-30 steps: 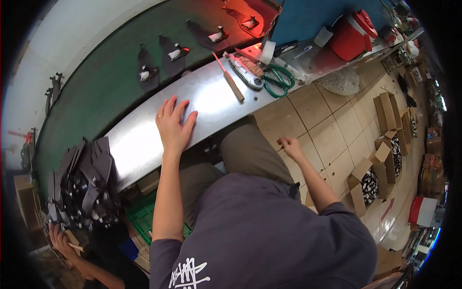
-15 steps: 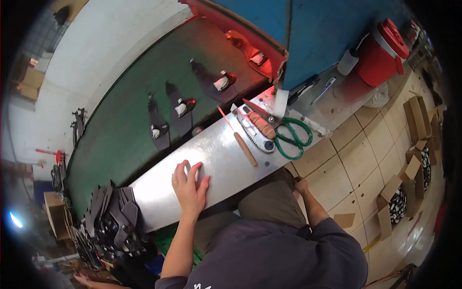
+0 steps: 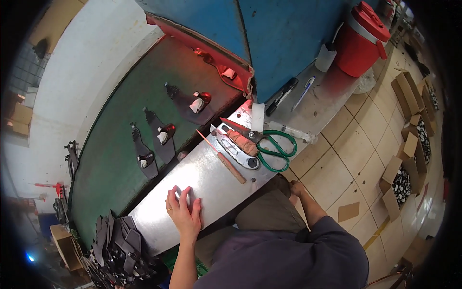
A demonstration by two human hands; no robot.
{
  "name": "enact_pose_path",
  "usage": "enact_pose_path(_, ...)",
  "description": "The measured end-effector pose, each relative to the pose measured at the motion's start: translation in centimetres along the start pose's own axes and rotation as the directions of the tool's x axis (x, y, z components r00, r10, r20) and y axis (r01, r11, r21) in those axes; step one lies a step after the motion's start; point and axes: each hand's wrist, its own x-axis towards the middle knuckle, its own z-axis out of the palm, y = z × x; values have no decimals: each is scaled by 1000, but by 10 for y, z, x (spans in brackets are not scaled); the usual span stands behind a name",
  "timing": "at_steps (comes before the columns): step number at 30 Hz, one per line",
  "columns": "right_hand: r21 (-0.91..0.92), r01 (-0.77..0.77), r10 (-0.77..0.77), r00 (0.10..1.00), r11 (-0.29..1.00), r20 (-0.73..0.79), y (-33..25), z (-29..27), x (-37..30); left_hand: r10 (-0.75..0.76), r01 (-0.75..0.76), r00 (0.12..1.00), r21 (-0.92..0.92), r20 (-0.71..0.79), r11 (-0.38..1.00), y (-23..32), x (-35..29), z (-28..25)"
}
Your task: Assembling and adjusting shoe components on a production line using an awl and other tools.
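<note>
My left hand [image 3: 184, 210] rests on the bare metal ledge [image 3: 211, 195], fingers apart and nothing held. Down beside my knee is my right hand [image 3: 295, 188]; its fingers are mostly hidden by the leg. Farther along the ledge lie a thin pointed tool with a wooden handle [image 3: 232, 168], a utility knife [image 3: 235, 152], and scissors with green handles [image 3: 277, 151] lying over the knife. On the green conveyor belt [image 3: 118, 120] several dark sandal parts [image 3: 143, 156] with straps lie spaced out toward the red-lit opening.
A heap of dark sandal parts [image 3: 118, 245] sits at the ledge's left end. Pens [image 3: 303, 93], a small white bottle [image 3: 326, 58] and a red drink jug [image 3: 360, 41] stand or lie beyond the blue machine housing [image 3: 284, 38]. Cardboard boxes [image 3: 396, 188] line the tiled floor at right.
The view has shifted, so ledge, belt and tools sit lower and more to the left. My left hand stays on the ledge with fingers apart; my right hand remains by the knee.
</note>
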Motion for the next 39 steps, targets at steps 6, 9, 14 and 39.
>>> enact_pose_path(6, -455, 136, -36, 975, 880, 221, 10, 9, 15, 8, -7, 1000, 31, -21, 999, -2, -3, 0)
enact_pose_path(9, -328, 101, -42, 982, 939, 183, 11, 9, 14, 13, -12, 1000, 27, -16, 1000, 0, -2, 1)
enact_pose_path(14, -294, 33, 19, 985, 955, 171, 2, 6, 2, 16, -16, 1000, 12, -22, 1000, -1, -3, -1)
enact_pose_path(39, 267, 99, 29, 898, 959, -438, -93, -186, -74, 14, -14, 999, -19, -33, 1000, -9, -12, -7)
